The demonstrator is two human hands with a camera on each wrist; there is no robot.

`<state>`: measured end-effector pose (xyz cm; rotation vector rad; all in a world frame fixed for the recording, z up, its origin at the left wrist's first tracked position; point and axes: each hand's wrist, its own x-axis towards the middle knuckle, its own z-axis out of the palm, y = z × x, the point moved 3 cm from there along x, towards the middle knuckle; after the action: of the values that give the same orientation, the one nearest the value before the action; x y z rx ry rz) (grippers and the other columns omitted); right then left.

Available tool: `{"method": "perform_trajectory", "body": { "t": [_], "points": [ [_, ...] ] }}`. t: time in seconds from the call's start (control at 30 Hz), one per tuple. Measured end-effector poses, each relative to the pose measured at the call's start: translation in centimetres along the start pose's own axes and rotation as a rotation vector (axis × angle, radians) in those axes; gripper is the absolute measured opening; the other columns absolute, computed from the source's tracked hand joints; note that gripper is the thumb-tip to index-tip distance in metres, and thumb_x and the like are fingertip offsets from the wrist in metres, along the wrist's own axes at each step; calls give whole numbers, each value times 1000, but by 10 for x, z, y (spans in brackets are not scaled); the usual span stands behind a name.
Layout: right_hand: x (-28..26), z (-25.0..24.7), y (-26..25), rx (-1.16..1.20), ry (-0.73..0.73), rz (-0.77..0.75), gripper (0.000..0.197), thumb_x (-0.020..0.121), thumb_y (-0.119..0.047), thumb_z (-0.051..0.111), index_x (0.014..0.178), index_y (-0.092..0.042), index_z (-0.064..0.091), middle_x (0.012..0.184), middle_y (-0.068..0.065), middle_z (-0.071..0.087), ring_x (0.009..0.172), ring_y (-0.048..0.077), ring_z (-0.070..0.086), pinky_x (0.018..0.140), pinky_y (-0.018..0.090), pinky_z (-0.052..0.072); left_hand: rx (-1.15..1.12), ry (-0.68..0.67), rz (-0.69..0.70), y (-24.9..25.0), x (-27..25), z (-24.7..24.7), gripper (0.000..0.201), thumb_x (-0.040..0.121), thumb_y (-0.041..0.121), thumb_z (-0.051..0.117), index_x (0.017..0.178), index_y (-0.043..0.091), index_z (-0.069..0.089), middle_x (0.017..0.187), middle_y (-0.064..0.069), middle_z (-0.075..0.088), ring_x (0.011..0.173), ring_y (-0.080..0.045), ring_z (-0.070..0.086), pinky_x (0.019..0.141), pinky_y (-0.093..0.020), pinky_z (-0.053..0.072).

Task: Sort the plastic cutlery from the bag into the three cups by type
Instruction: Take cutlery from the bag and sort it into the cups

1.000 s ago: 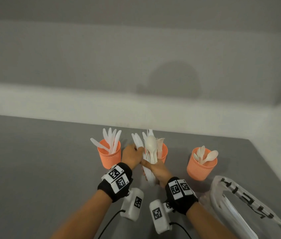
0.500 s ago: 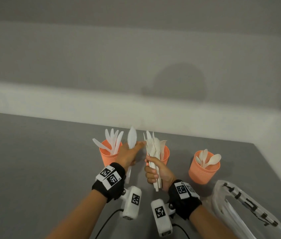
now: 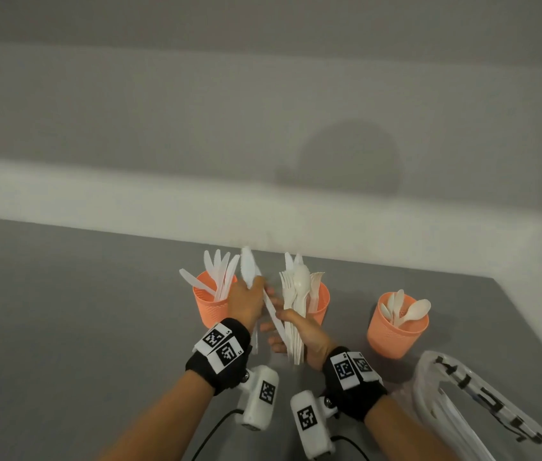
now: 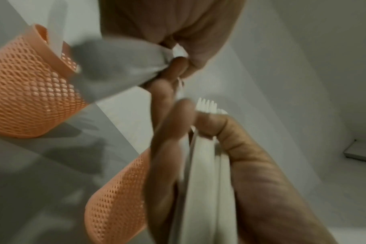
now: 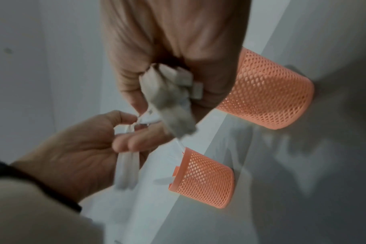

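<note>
- Orange mesh all round: three cups on the grey table (image 3: 63, 327) — left cup (image 3: 208, 307) bristling with white knives, middle cup (image 3: 323, 302) holding forks, right cup (image 3: 396, 331) with spoons inside.
- Right hand (image 3: 309, 337) is wrapped tight round a mixed bundle of cutlery (image 3: 296, 304), handles down, right in front of the middle cup; a spoon bowl and fork tines poke out of the top.
- Left hand (image 3: 246, 304) sits between the left and middle cups, fingers pinching white knives (image 3: 249, 271) with blades pointing up beside the left cup's rim.
- One long white piece (image 3: 273, 314) runs slantwise from the left hand's fingers down to the right hand's bundle; whether it is free of the bundle, I cannot tell.
- Right wrist view: left fingers curled round white handles, blurred.
- Over at the right near edge, the clear plastic bag (image 3: 462, 404) lies flat beside the right cup, with black lettering on it.
</note>
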<state>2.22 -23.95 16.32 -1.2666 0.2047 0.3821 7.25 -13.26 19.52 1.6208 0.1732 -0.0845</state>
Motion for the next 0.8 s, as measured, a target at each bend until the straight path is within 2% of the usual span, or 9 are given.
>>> {"method": "perform_trajectory", "body": {
  "t": [0.07,0.17,0.23,0.33,0.43,0.5,0.6,0.67,0.8],
  "points": [
    [0,-2,0,-53,14,-24,18,94,-12,47,107,-18,58,70,4,73,53,16,65,52,25,53,-25,111,59,5,7,-5,29,96,18,38,73,7,53,62,-6,54,47,-17,49,48,-25,38],
    [0,-7,0,-188,81,-86,18,92,-7,49,102,-17,60,57,4,62,40,13,51,44,23,44,-26,176,131,14,17,-12,33,99,27,38,68,15,43,57,-3,42,49,-15,44,60,-30,41],
    [1,-9,1,-231,122,-117,16,91,-7,51,98,-16,62,48,1,48,35,9,40,39,20,35,-103,119,96,18,22,-13,32,98,32,40,71,16,43,53,-1,35,38,-9,41,54,-29,42],
    [1,-10,0,-212,118,-105,11,91,-9,53,93,-16,62,46,-1,39,33,5,33,37,16,30,-104,-43,51,21,28,-13,28,92,35,53,72,17,45,47,3,28,31,-5,28,36,-19,28],
    [-1,-8,-1,-121,8,-54,13,93,-10,49,93,-16,60,42,-4,39,31,4,32,35,14,27,2,-224,38,22,28,-12,31,86,35,62,68,15,46,41,7,28,33,-7,24,34,-17,24],
    [-3,-6,-2,-65,-83,-23,15,94,-9,45,97,-15,59,41,-6,40,30,3,32,34,14,27,48,-301,14,20,26,-10,26,85,36,64,79,12,56,42,8,29,35,-8,22,35,-17,23],
    [-5,-5,-4,-28,-176,10,16,93,-10,44,101,-15,57,42,-7,42,30,2,33,33,14,28,74,-326,-17,19,25,-8,20,84,29,66,93,12,63,46,4,29,35,-8,22,35,-17,23],
    [-6,-5,-4,-6,-212,17,19,87,-15,48,104,-16,58,44,-7,45,31,1,35,33,14,29,81,-322,-4,20,26,-7,11,86,22,64,87,12,61,46,3,30,33,-7,24,35,-17,24],
    [-5,-6,-2,3,-227,27,31,80,-18,51,110,-19,56,45,-7,45,31,1,36,34,14,30,74,-215,8,21,33,-7,22,94,22,48,74,13,48,52,-1,36,33,-6,30,35,-16,27]
  ]
}}
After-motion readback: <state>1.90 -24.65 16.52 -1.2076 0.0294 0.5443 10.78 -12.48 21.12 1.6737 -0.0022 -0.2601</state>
